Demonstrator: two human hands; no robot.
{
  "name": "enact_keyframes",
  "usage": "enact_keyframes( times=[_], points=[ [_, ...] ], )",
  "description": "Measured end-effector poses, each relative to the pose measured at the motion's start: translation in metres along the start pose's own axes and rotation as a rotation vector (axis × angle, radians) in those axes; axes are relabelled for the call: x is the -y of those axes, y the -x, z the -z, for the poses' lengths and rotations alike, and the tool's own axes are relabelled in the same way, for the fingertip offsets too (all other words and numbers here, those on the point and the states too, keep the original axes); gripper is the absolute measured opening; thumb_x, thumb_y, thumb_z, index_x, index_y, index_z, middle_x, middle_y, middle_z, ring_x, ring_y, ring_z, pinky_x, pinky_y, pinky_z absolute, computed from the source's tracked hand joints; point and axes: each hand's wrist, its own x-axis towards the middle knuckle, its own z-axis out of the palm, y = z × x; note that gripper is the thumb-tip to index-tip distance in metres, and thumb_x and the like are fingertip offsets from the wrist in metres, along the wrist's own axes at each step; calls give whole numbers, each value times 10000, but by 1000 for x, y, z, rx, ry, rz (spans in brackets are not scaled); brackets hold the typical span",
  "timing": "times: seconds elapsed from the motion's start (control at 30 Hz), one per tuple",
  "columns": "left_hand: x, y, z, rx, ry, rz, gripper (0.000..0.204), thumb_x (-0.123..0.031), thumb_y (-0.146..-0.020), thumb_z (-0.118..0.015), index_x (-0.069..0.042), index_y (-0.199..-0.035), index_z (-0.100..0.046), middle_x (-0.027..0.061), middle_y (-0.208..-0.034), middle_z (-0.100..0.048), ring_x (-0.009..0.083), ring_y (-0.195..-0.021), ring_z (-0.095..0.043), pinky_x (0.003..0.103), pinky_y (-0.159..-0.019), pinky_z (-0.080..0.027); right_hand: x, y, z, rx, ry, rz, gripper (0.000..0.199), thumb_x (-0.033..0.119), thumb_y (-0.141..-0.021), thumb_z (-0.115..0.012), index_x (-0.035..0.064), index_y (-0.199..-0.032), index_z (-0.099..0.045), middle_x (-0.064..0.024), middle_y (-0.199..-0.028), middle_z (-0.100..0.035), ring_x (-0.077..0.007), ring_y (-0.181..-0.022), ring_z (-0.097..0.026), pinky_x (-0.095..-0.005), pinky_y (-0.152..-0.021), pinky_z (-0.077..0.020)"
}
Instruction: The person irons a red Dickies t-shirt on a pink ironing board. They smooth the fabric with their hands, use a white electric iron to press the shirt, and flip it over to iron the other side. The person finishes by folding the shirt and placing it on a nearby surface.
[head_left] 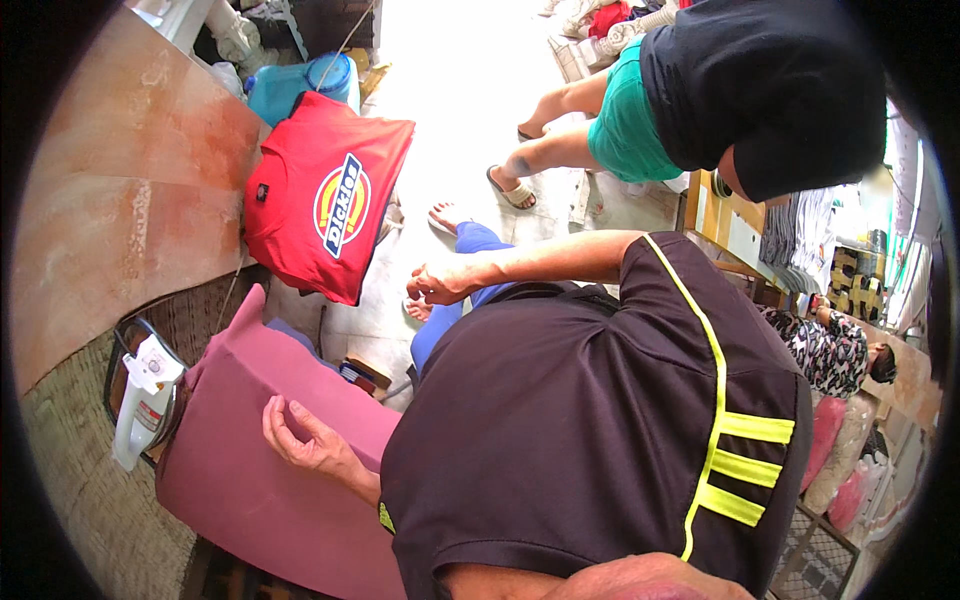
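My left hand [315, 440] is open, palm turned upward and fingers loosely bent, over a mauve cloth [260, 440] that is spread over a board or table. Whether the hand touches the cloth I cannot tell. My right hand [437, 281] hovers near my blue-trousered legs [480, 240], its fingers half curled and a little apart, with nothing seen in them. Beyond it lies a folded red T-shirt [300, 200] with a round printed emblem on its front. A white iron [148, 400] rests on its side by the left end of the mauve cloth.
A brown-patterned board [110, 200] slopes along the left. Behind the red T-shirt stands a blue plastic container [275, 92]. A person [770, 90] in a dark top and green shorts stands at the upper right; another person [825, 350] in a patterned top is farther right.
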Motion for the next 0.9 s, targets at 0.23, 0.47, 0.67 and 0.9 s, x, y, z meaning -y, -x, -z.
enact_keyframes(
  times=[0.23, 0.47, 0.67, 0.9],
  points=[
    [-15, 23, -17, -140, -106, -136, 167, -106, -942, -614, 28, -1025, -671, 152, -1019, -667, 321, -971, -624, 443, -885, -468, -1, -3, 23, -126, -59, 282, 211, 106, -759, -679, 78, -965, -644, -143, -917, -653, -354, -868, -640, -459, -749, -516],
    [27, 13, -33, -190, -94, -330, 176, -194, -927, -629, -31, -955, -690, 108, -986, -667, 295, -923, -633, 428, -825, -464, 20, 16, 72, -56, 101, -22, 264, 142, -790, -653, 62, -1041, -647, -170, -996, -645, -365, -999, -622, -472, -852, -504],
    [50, 14, -39, -212, -128, -397, 167, -223, -894, -652, -72, -938, -706, 75, -972, -664, 286, -918, -640, 419, -807, -473, -11, 48, 78, -84, 150, -119, 248, 140, -781, -650, 40, -1008, -649, -177, -1024, -659, -361, -1003, -632, -469, -836, -507],
    [68, 6, -22, -166, -208, -518, 135, -195, -875, -670, -75, -926, -706, 81, -955, -648, 284, -852, -656, 413, -719, -518, -76, 46, 32, 125, 194, -409, 395, 190, -743, -652, 54, -1112, -614, -194, -1181, -614, -369, -1148, -560, -474, -966, -437]
  ],
)
